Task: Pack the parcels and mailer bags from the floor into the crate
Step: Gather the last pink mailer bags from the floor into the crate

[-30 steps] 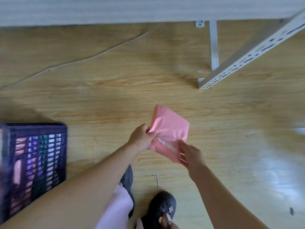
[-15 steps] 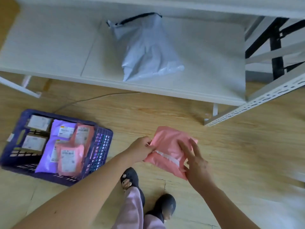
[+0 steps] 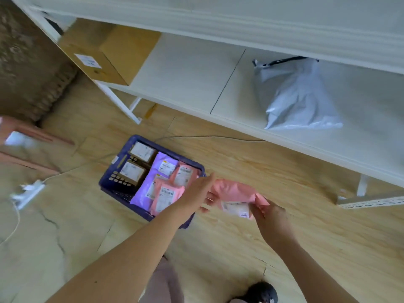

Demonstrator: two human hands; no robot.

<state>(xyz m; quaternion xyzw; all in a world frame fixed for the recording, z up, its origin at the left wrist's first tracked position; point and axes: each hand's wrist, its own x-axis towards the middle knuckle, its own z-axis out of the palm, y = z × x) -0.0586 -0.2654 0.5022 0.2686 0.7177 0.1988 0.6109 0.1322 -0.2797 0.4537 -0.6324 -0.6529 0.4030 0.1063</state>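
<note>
A white power strip (image 3: 27, 193) with a thin white cable lies on the pale wooden floor (image 3: 240, 248) at the far left. Beyond it, a large brown cardboard box (image 3: 109, 53) with a white label sits at the left end of a low white shelf (image 3: 185, 73).

On the floor in front of the shelf stands a dark blue slotted plastic crate (image 3: 122, 156). Two small brown cardboard parcels (image 3: 142, 152) with white labels lie in its left part. To their right are purple plastic mailer bags (image 3: 164, 165), and two pink plastic mailer bags (image 3: 167, 196) lie partly over them, labels up.

The left hand (image 3: 195, 194) reaches over the crate's right rim and holds the left end of another pink plastic mailer bag (image 3: 234, 191). Its fingers (image 3: 208, 201) are curled under the edge with the thumb side on top. This bag hangs in the air just right of the crate, above the floor, crumpled, with a white label on its near side. The right hand (image 3: 272, 218) pinches the bag's right end beside that label, fingers (image 3: 256, 209) pressed together on the plastic.

Farther right, a grey plastic mailer bag (image 3: 299, 99) with a black strip at its top rests on the shelf, well apart from the crate. A dark shoe (image 3: 262, 294) shows at the bottom edge.
</note>
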